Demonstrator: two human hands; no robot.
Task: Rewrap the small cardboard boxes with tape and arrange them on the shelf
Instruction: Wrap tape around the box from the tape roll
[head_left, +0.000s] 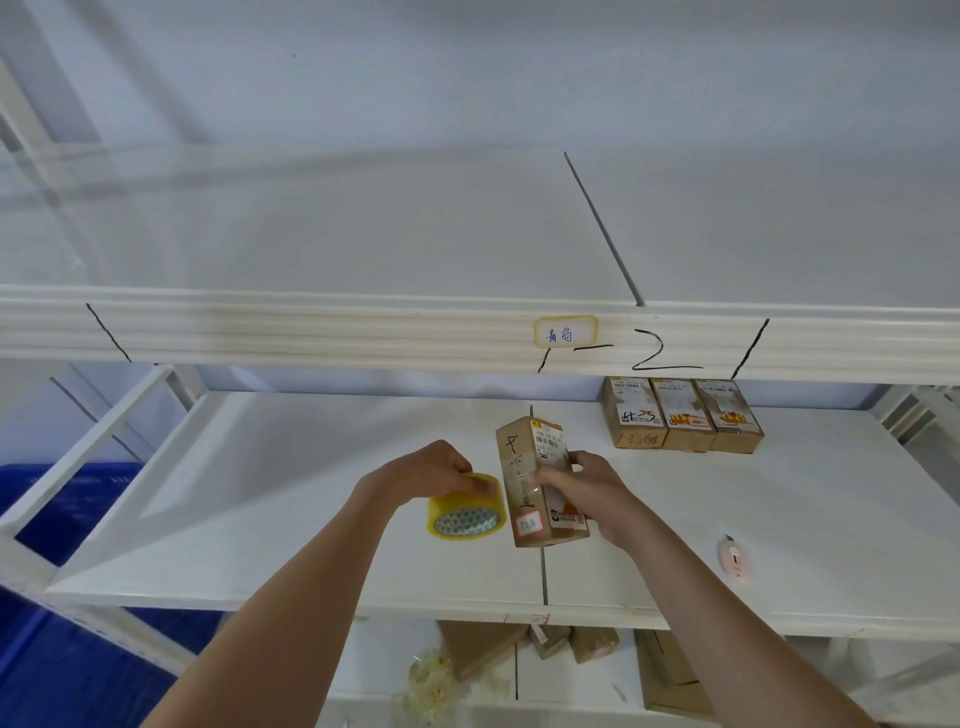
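Taping step, by the look of it. Left hand (431, 467) gripping tape roll (465, 508) w/ curled fingers; right hand (582, 486) clasping box (540, 483) above middle shelf (291, 467), center. Three boxes (683, 415) lined up far right. Next: prob. find tape end, stick to box, wrap round.

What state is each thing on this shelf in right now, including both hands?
Left hand: grips the tape roll from above.
Yellow tape roll: held, tilted, beside the box.
Right hand: grips the cardboard box.
Cardboard box: held, closed, tilted on end at the shelf seam.
Three labelled boxes: closed, side by side at the back of the middle shelf.
Pink cutter: lying untouched on the shelf; blade position unclear.
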